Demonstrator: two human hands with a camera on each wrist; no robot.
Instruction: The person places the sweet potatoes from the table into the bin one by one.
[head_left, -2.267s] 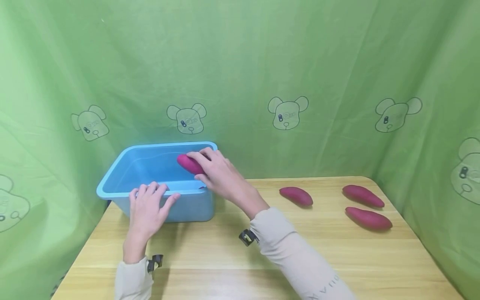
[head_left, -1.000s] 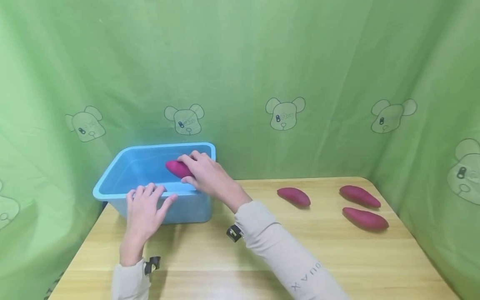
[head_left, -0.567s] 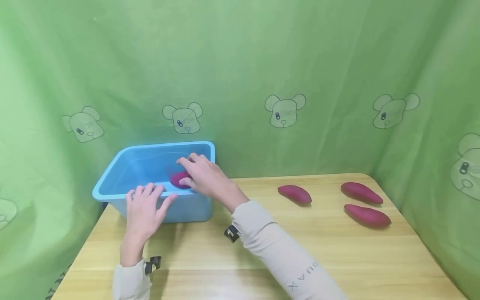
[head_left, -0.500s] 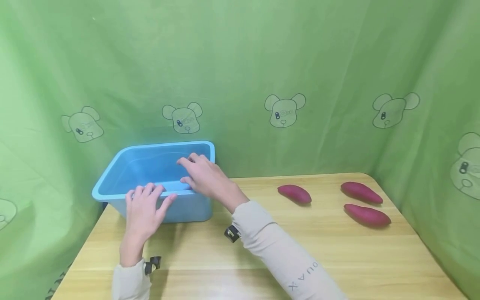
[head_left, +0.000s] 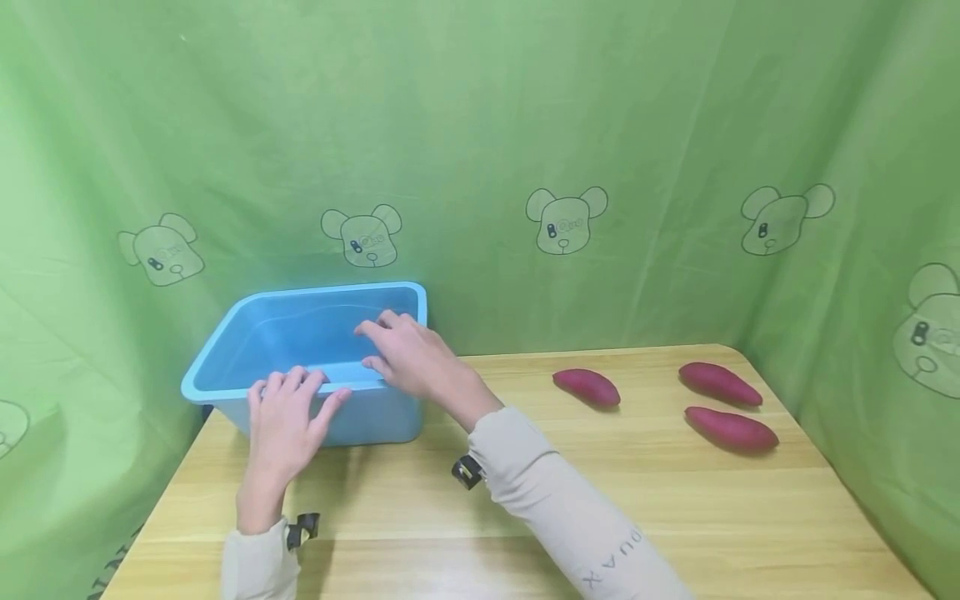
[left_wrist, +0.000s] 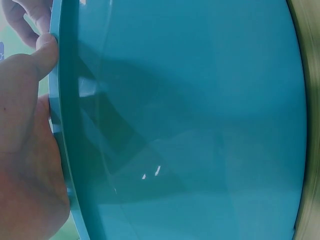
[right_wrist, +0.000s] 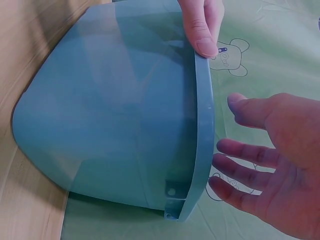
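A blue plastic bin (head_left: 382, 417) stands on the left part of the wooden table. My left hand (head_left: 285, 433) holds its near rim, with the fingers over the edge and the thumb against the rim in the left wrist view (left_wrist: 46, 55). Over the bin's right side hovers my right hand (head_left: 412, 354), fingers spread and nothing in them; the right wrist view shows this empty hand (right_wrist: 280, 160) beside the rim (right_wrist: 204, 125). The sweet potato dropped inside is hidden behind the near wall and the hands.
Right of the bin lie a purple sweet potato (head_left: 587, 388) and, farther right, two more: a back one (head_left: 720, 384) and a front one (head_left: 731, 430). A green curtain (head_left: 480, 125) with bear-head prints surrounds the wooden table (head_left: 525, 517).
My right hand carried a sweet potato leftward over the bin, then let it go, and it fell inside out of sight. The left hand has stayed on the rim.
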